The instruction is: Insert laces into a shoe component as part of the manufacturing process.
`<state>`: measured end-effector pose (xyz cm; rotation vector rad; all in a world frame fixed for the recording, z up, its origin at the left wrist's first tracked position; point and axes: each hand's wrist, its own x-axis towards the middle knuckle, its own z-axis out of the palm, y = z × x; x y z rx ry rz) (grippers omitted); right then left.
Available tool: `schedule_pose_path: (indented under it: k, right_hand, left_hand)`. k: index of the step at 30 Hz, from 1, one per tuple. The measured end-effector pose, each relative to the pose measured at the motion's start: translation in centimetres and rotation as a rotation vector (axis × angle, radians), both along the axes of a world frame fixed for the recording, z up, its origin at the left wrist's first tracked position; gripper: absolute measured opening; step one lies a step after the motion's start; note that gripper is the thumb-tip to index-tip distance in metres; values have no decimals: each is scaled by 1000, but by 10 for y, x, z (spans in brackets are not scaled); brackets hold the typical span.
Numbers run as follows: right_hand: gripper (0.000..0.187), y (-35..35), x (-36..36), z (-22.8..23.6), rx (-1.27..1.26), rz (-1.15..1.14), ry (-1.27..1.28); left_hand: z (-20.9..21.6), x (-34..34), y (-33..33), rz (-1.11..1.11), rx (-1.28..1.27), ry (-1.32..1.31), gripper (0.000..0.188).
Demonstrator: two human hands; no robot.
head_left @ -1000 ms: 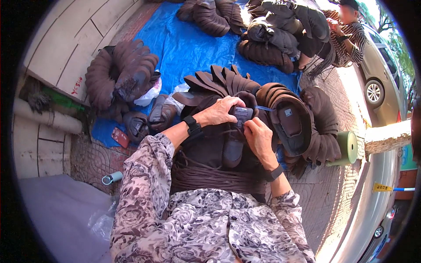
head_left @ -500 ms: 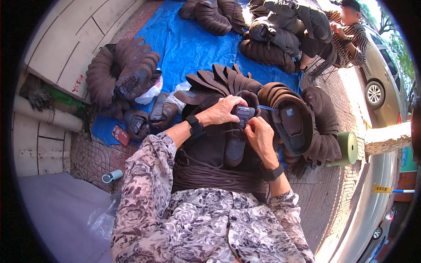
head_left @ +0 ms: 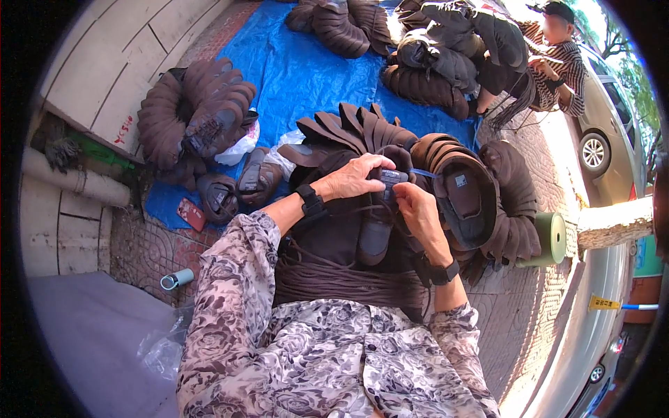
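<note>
A dark shoe upper (head_left: 375,240) rests on my lap, its toe toward me and its labelled tongue (head_left: 395,182) raised. My left hand (head_left: 354,177) grips the tongue between thumb and fingers. Right beside the tongue, my right hand (head_left: 418,210) is closed in a pinch; what is between its fingertips is too small to make out. A thick bundle of dark shoelaces (head_left: 341,280) lies across my lap below the shoe. Beyond my hands, a fanned row of nested brown shoe uppers (head_left: 362,129) spreads out, and another stack (head_left: 463,198) curves to the right.
Coiled stacks of shoe uppers (head_left: 164,122) lie on a blue tarp (head_left: 293,76). Two loose shoes (head_left: 258,177), a red phone (head_left: 191,214) and a pale blue bottle (head_left: 177,279) are at left. A green roll (head_left: 550,239) stands at right. Another person (head_left: 557,66) sits at the far right.
My right hand has moved slightly right and turned, its fingertips still near the tongue. My left hand stays on the tongue. The other person's hands have shifted a little.
</note>
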<state>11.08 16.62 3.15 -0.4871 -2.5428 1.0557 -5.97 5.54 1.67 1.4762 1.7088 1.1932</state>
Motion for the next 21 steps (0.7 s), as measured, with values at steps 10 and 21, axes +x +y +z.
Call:
schedule_pose_path:
  k: [10,21]
  right_hand:
    - [15,-22,-6,-6,318,-133,8]
    - [7,-9,-26,-7,851,106,35]
  left_hand:
    - [-13,-4,0,30,85,-199,30]
    - [32,14,-7,223,267,-115,21]
